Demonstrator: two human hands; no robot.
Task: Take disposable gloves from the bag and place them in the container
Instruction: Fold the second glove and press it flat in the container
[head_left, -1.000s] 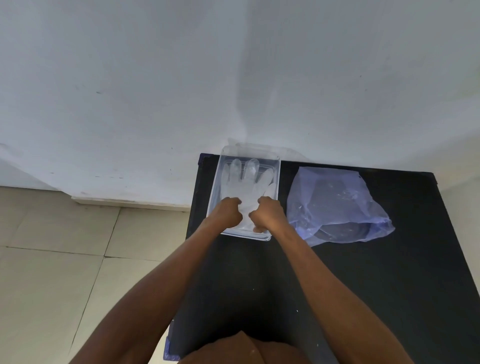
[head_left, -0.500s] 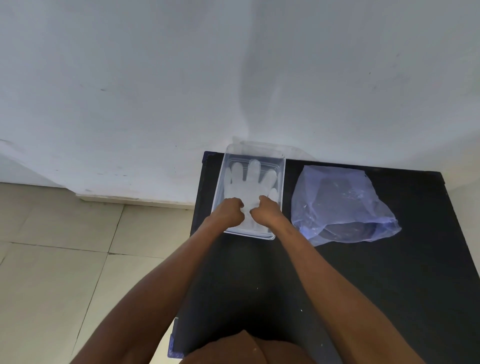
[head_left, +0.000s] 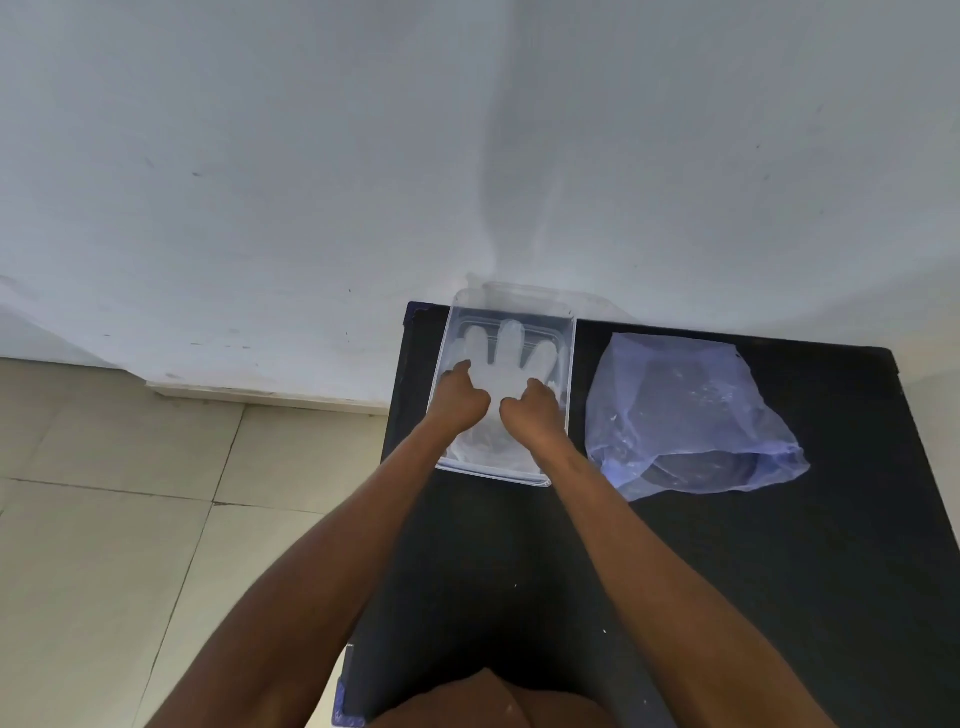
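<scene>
head | both hands pressing glove (head_left: 506, 371) in container (head_left: 569, 395) | grip unclear | bag (head_left: 685, 410) beside

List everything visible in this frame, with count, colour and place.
container: one, clear plastic, far left part of the table
disposable glove: at least one, translucent white, flat inside the container, its digits toward the wall
bag: one, pale blue plastic, right of the container
table: one, black, against the wall
wall: white
floor: beige tiles, left
left hand: pressing the glove
right hand: pressing the glove
</scene>
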